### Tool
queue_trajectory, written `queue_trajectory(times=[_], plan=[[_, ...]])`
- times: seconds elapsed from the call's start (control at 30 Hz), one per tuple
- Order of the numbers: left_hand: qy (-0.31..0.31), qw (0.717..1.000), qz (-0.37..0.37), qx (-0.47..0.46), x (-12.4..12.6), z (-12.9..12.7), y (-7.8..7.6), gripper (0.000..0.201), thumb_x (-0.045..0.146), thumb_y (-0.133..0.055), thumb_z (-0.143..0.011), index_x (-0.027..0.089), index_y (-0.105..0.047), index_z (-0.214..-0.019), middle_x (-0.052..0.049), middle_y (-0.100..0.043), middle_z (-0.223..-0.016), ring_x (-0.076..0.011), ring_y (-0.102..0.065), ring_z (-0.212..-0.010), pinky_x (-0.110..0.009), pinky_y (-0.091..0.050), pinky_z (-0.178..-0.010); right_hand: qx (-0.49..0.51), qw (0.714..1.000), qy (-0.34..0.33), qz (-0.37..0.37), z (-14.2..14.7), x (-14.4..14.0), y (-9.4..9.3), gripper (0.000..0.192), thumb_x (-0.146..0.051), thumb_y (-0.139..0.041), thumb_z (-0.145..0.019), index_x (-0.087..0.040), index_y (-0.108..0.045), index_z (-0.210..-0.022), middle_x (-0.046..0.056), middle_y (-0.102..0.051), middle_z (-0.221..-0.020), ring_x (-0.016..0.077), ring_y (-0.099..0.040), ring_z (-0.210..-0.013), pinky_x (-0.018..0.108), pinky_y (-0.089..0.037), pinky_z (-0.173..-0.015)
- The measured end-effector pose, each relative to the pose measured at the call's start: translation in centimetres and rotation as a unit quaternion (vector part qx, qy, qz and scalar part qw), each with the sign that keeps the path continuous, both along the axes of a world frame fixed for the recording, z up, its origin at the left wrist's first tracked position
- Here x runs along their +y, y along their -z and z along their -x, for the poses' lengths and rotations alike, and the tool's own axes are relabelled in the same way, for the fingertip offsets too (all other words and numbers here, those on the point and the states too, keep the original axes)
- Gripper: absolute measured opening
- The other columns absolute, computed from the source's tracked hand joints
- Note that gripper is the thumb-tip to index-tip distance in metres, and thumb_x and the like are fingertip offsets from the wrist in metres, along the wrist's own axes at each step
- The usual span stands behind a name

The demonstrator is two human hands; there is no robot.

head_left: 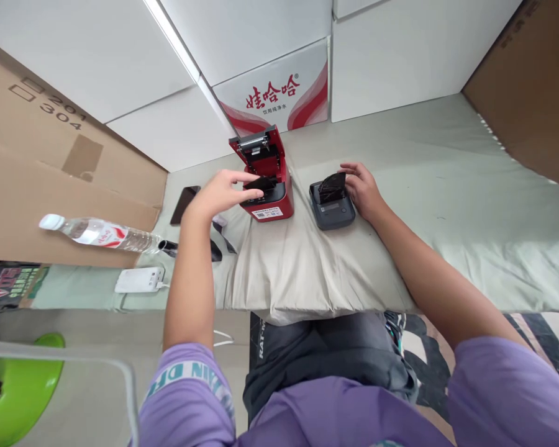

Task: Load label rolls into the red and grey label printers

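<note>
A red label printer stands on the cloth-covered table with its lid flipped up. My left hand reaches over its open bay, fingertips on a dark piece inside it. To the right lies a dark grey printer with a black flap raised. My right hand rests against that printer's right side, fingers touching the flap's top edge.
A black phone lies left of the red printer. A water bottle lies on its side by a cardboard box. A white power bank sits near the table's front edge. White cartons line the back.
</note>
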State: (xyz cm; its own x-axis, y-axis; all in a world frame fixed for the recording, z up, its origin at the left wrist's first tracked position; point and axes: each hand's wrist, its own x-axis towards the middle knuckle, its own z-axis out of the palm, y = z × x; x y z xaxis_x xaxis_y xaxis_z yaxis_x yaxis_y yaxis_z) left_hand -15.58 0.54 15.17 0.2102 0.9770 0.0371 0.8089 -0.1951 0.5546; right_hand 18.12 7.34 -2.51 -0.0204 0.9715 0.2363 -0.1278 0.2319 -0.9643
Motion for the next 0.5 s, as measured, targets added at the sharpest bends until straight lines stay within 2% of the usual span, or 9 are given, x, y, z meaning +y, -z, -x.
queue_trajectory(times=[0.1, 0.2, 0.23, 0.33, 0.4, 0.43, 0.5], plan=[[-0.015, 0.997, -0.074, -0.004, -2.6, -0.7, 0.5, 0.025, 0.039, -0.074, -0.087, 0.024, -0.087, -0.101, -0.006, -0.083, -0.110, -0.0262, -0.074, -0.104, -0.033, -0.058, -0.089, 0.016, 0.999, 0.023, -0.038, -0.3, -1.1, -3.2, 0.031, -0.047, -0.068, -0.086, -0.028, -0.064, -0.110, 0.004, -0.069, -0.111, 0.0218, -0.070, -0.105, 0.047, -0.059, -0.101], [-0.019, 0.996, -0.078, -0.045, -3.9, -1.4, 0.3, 0.024, 0.040, -0.074, -0.087, 0.022, -0.087, -0.097, -0.006, -0.084, -0.106, -0.0263, -0.074, -0.102, -0.032, -0.058, -0.085, 0.018, 0.987, 0.051, -0.149, 0.5, -3.4, -9.3, 0.021, -0.045, -0.066, -0.093, -0.029, -0.065, -0.108, 0.003, -0.070, -0.109, 0.0211, -0.070, -0.111, 0.048, -0.053, -0.113], [-0.019, 0.995, -0.075, -0.068, -3.9, -1.5, 0.2, 0.025, 0.043, -0.075, -0.087, 0.021, -0.086, -0.096, -0.007, -0.083, -0.106, -0.0269, -0.074, -0.104, -0.032, -0.058, -0.087, 0.020, 0.982, 0.045, -0.180, 1.3, -4.2, -11.6, 0.019, -0.043, -0.067, -0.093, -0.030, -0.066, -0.107, 0.003, -0.071, -0.109, 0.0212, -0.070, -0.112, 0.046, -0.052, -0.115], [-0.062, 0.977, -0.098, -0.179, -2.1, -1.4, 0.4, 0.037, 0.055, -0.072, -0.092, 0.021, -0.083, -0.103, -0.009, -0.082, -0.111, -0.0288, -0.071, -0.117, -0.036, -0.055, -0.101, 0.026, 0.983, -0.002, -0.183, 5.5, -5.3, -17.0, 0.015, -0.034, -0.062, -0.093, -0.031, -0.065, -0.107, 0.002, -0.071, -0.112, 0.0203, -0.070, -0.117, 0.043, -0.052, -0.116], [-0.144, 0.945, -0.120, -0.268, 0.3, -1.1, 1.4, 0.044, 0.060, -0.066, -0.096, 0.023, -0.079, -0.118, -0.009, -0.081, -0.118, -0.0284, -0.067, -0.128, -0.037, -0.053, -0.106, 0.039, 0.990, -0.009, -0.132, 9.1, -4.3, -18.3, 0.016, -0.030, -0.058, -0.093, -0.033, -0.064, -0.108, 0.001, -0.070, -0.122, 0.0181, -0.065, -0.127, 0.039, -0.049, -0.121], [-0.192, 0.927, -0.112, -0.303, 1.6, -1.1, 2.1, 0.045, 0.059, -0.066, -0.097, 0.025, -0.076, -0.125, -0.009, -0.080, -0.122, -0.0280, -0.066, -0.131, -0.037, -0.053, -0.107, 0.055, 0.996, -0.008, -0.071, 10.9, -3.3, -18.1, 0.019, -0.030, -0.056, -0.093, -0.031, -0.062, -0.111, 0.001, -0.068, -0.127, 0.0183, -0.061, -0.134, 0.041, -0.045, -0.126], [-0.278, 0.890, -0.057, -0.356, 4.1, -1.1, 3.7, 0.043, 0.052, -0.066, -0.100, 0.024, -0.071, -0.132, -0.009, -0.078, -0.126, -0.0274, -0.066, -0.130, -0.037, -0.055, -0.104, 0.069, 0.997, 0.022, 0.041, 14.0, -0.5, -16.2, 0.026, -0.036, -0.059, -0.091, -0.029, -0.058, -0.116, 0.004, -0.065, -0.136, 0.0236, -0.056, -0.142, 0.049, -0.042, -0.128]])
